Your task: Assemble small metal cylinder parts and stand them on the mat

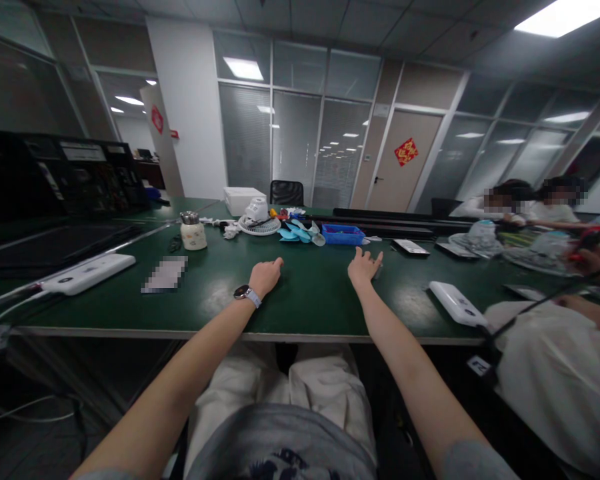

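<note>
My left hand (267, 275), with a watch (242, 291) on its wrist, rests on the green table, fingers curled under into a loose fist; whatever may be inside is hidden. To its right, my right hand (364, 268) lies on the table with its fingers apart, pointing toward a blue plastic basket (343, 235). A small greyish thing (379, 272) shows at that hand's right edge, too blurred to name. Left of the basket are light-blue fan blades (300, 231), and a white fan grille (259, 227) with a white part (257, 209) on it.
A patterned jar (193, 235), a blurred-out flat item (165, 275) and a white power strip (91, 273) stand to the left. A white box (244, 200) is behind. On the right are a white device (456, 303), a phone-like slab (411, 247) and a seated person (555, 360).
</note>
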The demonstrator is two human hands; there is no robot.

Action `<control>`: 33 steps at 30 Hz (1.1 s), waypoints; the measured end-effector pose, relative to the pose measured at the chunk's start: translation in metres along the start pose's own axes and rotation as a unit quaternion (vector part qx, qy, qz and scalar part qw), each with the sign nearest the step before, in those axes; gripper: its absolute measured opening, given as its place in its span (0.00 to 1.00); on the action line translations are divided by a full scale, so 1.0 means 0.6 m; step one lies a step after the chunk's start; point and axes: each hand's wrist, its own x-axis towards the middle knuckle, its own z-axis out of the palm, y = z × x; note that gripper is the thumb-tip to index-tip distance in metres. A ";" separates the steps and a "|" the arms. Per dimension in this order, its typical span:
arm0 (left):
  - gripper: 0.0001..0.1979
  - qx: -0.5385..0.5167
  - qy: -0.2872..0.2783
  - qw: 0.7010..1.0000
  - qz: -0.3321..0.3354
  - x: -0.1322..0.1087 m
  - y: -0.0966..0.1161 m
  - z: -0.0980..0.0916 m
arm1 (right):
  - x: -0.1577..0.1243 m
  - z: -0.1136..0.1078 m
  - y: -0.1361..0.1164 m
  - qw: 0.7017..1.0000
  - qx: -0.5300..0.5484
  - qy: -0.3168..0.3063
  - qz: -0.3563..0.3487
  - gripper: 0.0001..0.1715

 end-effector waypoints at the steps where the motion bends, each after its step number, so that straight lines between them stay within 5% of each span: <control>1: 0.14 -0.001 0.000 1.000 -0.001 -0.001 0.000 0.000 | 0.001 0.001 0.001 1.000 0.001 -0.006 0.003 0.26; 10: 0.13 -0.020 0.022 1.000 0.001 -0.001 0.002 0.002 | 0.002 -0.009 -0.005 0.994 0.109 0.013 -0.023 0.22; 17: 0.17 -0.065 0.125 0.988 0.070 -0.002 0.006 0.000 | -0.080 -0.063 -0.182 0.914 0.334 -0.030 -0.227 0.28; 20: 0.16 -0.069 0.162 0.983 0.051 -0.003 0.002 -0.007 | -0.118 -0.084 -0.233 0.885 0.361 -0.029 -0.291 0.29; 25: 0.15 -0.103 0.173 0.978 0.049 -0.003 0.000 -0.016 | -0.136 -0.083 -0.237 0.874 0.389 -0.035 -0.287 0.31; 33: 0.09 -0.242 0.201 0.949 0.004 0.004 -0.002 -0.006 | -0.139 -0.069 -0.228 0.884 0.373 -0.136 -0.248 0.43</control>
